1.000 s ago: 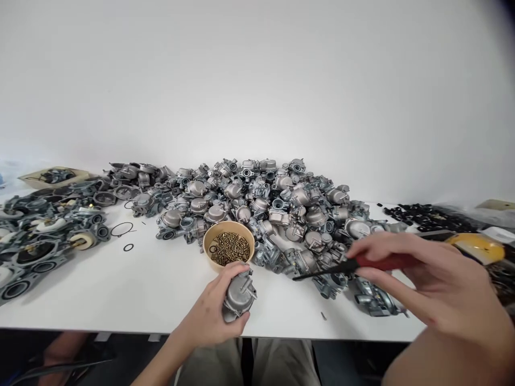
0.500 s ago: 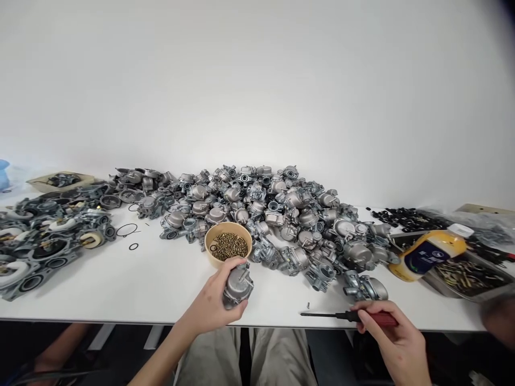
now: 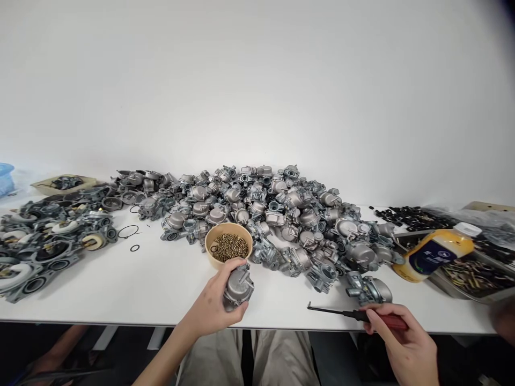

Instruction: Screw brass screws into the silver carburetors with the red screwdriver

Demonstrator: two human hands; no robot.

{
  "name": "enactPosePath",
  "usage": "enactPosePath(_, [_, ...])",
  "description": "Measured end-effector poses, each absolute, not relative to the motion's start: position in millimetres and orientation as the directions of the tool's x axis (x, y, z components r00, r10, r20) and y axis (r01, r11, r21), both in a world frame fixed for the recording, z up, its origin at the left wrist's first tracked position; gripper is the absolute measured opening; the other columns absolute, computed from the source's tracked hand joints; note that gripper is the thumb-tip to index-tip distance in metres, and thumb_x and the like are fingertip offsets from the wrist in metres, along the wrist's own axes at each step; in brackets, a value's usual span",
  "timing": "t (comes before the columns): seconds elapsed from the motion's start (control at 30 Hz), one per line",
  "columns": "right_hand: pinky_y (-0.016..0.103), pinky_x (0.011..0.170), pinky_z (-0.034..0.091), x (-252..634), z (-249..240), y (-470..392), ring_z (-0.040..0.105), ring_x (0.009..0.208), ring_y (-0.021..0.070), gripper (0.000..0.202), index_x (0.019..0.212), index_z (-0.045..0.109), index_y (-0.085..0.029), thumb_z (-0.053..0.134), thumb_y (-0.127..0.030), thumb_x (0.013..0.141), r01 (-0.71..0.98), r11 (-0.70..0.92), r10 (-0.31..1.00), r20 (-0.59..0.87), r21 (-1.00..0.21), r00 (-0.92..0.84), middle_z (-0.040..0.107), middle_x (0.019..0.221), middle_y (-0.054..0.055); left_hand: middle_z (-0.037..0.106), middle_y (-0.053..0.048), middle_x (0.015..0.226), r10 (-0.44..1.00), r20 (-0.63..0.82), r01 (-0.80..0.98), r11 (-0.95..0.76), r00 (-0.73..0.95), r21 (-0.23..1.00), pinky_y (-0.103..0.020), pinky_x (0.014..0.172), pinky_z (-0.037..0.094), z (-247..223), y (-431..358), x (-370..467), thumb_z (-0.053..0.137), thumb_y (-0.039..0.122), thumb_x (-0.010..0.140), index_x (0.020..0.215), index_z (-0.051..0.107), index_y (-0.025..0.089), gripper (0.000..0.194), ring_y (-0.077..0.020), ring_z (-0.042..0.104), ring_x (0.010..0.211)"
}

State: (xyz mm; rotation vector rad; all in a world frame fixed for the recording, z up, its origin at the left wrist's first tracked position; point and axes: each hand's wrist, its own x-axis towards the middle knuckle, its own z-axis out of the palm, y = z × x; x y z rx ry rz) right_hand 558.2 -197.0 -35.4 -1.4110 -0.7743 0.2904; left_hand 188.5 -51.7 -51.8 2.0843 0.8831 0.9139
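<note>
Near the table's front edge, my left hand [image 3: 215, 300] is closed around a grey metal carburetor [image 3: 238, 287], its rounded bowl facing up. My right hand [image 3: 402, 335] grips a screwdriver [image 3: 354, 314] by its red and black handle, shaft pointing left. At the screwdriver's tip is a small screw [image 3: 309, 305]; whether it clings to the tip or only touches it, I cannot tell. Just behind the left hand stands a round tan tub [image 3: 209, 252] of small brass-coloured screws [image 3: 230, 246]. A loose carburetor [image 3: 368, 289] lies just beyond the right hand.
A big heap of carburetors [image 3: 277, 214] spreads across the middle. Opened carburetor bodies with white floats [image 3: 60, 230] lie at left, near a black O-ring [image 3: 134, 248]. A yellow bottle [image 3: 438, 254] leans on a metal tray [image 3: 454, 287] at right, with black parts [image 3: 410, 217] behind.
My right hand has moved slightly right, and the screwdriver's tip has risen to the small screw that lay apart from it on the table. My left hand still holds the carburetor.
</note>
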Motion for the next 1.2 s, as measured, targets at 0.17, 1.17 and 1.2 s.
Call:
enactPosePath(0.17, [0.026, 0.05, 0.062, 574.8, -39.6, -195.1, 0.066, 0.051, 0.0176, 0.042, 0.076, 0.072, -0.02, 0.103, -0.044, 0.06, 0.264, 0.217, 0.61, 0.342, -0.94, 0.715, 0.081, 0.078, 0.007, 0.059, -0.016, 0.162, 0.785, 0.333, 0.305, -0.537, 0.522, 0.787, -0.053, 0.122, 0.051, -50.8, -51.1, 188.7, 0.075, 0.015, 0.084, 0.159, 0.044, 0.028, 0.082, -0.0397, 0.062, 0.146])
enactPosePath(1.17, [0.025, 0.055, 0.063, 512.9, 46.9, -92.6, 0.074, 0.073, 0.0199, 0.022, 0.091, 0.068, -0.025, 0.086, -0.037, 0.093, 0.241, 0.486, 0.808, 0.537, -0.84, 0.241, 0.077, 0.088, 0.006, 0.061, -0.012, 0.158, 0.771, 0.334, 0.261, -0.532, 0.543, 0.805, -0.049, 0.122, 0.051, -42.6, -52.9, 187.6, 0.074, 0.016, 0.082, 0.156, 0.044, 0.029, 0.081, -0.036, 0.064, 0.142])
enactPosePath(1.2, [0.025, 0.055, 0.063, 511.3, 53.7, -80.7, 0.074, 0.074, 0.0201, 0.023, 0.091, 0.068, -0.026, 0.087, -0.038, 0.092, 0.232, 0.499, 0.82, 0.542, -0.835, 0.185, 0.077, 0.088, 0.006, 0.061, -0.012, 0.158, 0.771, 0.334, 0.261, -0.532, 0.542, 0.805, -0.049, 0.122, 0.051, -43.0, -53.0, 187.3, 0.074, 0.016, 0.082, 0.156, 0.045, 0.03, 0.081, -0.0359, 0.064, 0.142])
